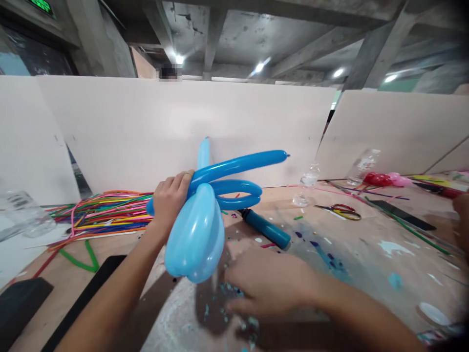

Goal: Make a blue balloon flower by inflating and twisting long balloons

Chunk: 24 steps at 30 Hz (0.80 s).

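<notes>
My left hand (172, 198) is closed around a twisted balloon figure near its middle. A long dark blue balloon (242, 164) sticks out to the right, above two dark blue loops (240, 188). Rounded light blue balloon loops (196, 237) hang below the grip, and a light blue end (204, 154) points up behind. Low over the table, my right hand (267, 283) is blurred, its thumb and a finger apart and nothing visible between them. It is apart from the balloons. Just beyond it lies a blue hand pump (266, 228).
A bundle of uninflated balloons (110, 212) lies at left. Scissors (340, 211), a black strip (401, 214), plastic bottles (362, 166) and red and pink balloons (386, 179) are at right. Scraps litter the table (366, 274). White panels (249, 117) stand behind; someone's hand (462, 215) shows at the right edge.
</notes>
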Each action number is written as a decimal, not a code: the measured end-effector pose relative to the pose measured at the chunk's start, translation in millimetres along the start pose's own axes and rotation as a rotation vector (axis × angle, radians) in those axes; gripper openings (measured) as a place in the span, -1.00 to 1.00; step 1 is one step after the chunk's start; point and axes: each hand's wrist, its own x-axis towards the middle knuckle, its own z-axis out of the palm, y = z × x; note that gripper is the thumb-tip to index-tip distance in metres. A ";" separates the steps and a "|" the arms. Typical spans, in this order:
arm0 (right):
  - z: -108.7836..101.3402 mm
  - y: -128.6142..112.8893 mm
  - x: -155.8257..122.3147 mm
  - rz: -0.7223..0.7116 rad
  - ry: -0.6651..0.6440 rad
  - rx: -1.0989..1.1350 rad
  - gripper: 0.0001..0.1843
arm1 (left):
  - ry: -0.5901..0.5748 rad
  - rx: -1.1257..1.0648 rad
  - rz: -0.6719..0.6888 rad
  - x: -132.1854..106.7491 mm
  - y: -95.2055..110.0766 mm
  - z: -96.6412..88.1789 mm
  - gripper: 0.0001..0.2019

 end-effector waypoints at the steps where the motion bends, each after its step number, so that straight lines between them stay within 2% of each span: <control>1: -9.1 -4.6 -14.0 -0.124 -0.047 0.021 -0.78 | 0.028 0.087 0.088 1.7 -3.6 -3.2 -0.63; 2: -20.1 -6.1 -24.9 -0.228 -0.049 0.075 -0.79 | 0.051 0.146 0.175 3.7 -5.7 -6.6 -0.63; 3: -32.3 -4.5 -31.5 -0.216 0.120 0.099 -0.75 | 0.063 0.184 0.260 5.8 -6.1 -10.3 -0.63; 5: -56.1 7.0 -29.9 -0.044 0.623 0.028 -0.74 | 0.063 0.231 0.400 10.4 -1.9 -17.8 -0.64; 6: -66.0 15.6 -22.5 0.023 0.747 -0.043 -0.71 | 0.062 0.251 0.452 12.8 2.1 -21.1 -0.65; 7: -74.0 25.0 -12.1 0.049 0.782 -0.112 -0.61 | 0.067 0.268 0.495 15.1 6.7 -23.9 -0.66; 9: -84.0 43.7 11.7 0.087 0.614 -0.157 -0.53 | 0.086 0.292 0.565 18.7 15.6 -27.7 -0.68; 11: -88.7 57.9 31.7 0.117 0.421 -0.079 -0.52 | 0.110 0.303 0.624 20.6 22.0 -29.1 -0.71; 13: -91.4 66.1 43.3 0.133 0.294 0.042 -0.54 | 0.129 0.315 0.654 20.5 24.9 -28.8 -0.72; 16: -94.3 70.2 48.7 0.092 0.225 0.193 -0.61 | 0.157 0.339 0.640 18.1 25.2 -26.8 -0.70; 19: -94.2 72.3 50.7 0.052 0.203 0.226 -0.65 | 0.144 0.328 0.624 15.1 25.7 -23.6 -0.69; 22: -88.8 75.7 54.8 0.078 0.176 0.227 -0.64 | 0.089 0.304 0.614 13.8 29.5 -21.0 -0.70; 24: -83.5 77.9 57.6 0.058 0.215 0.190 -0.70 | 0.014 0.311 0.587 14.8 33.3 -21.2 -0.74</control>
